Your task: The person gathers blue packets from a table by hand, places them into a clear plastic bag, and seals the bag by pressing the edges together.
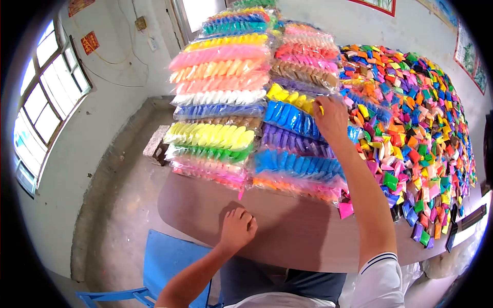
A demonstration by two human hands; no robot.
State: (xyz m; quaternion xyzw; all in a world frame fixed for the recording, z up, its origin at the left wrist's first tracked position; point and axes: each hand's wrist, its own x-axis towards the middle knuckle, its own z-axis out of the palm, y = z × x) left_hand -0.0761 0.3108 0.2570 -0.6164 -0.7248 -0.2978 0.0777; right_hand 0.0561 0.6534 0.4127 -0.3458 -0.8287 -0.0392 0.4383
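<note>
My right hand (331, 114) reaches over the right-hand stack, its fingers closed on a small yellow packet (322, 109). Beside it lies a row of yellow packets (290, 96) in clear plastic, with a bag of blue packets (291, 117) just in front. My left hand (239, 227) hovers over or rests on the near part of the table (277, 220), fingers curled in a loose fist; I see nothing in it. To its upper left, the left-hand stack holds bags of yellow-green packets (210, 135) and green packets (208, 154).
A large heap of loose, mixed-colour packets (411, 118) covers the table's right side. A blue chair (172, 262) stands at the lower left, near the table edge. A block (155, 145) sits beside the stacks. Dark flat strips (452, 236) lie at the right edge.
</note>
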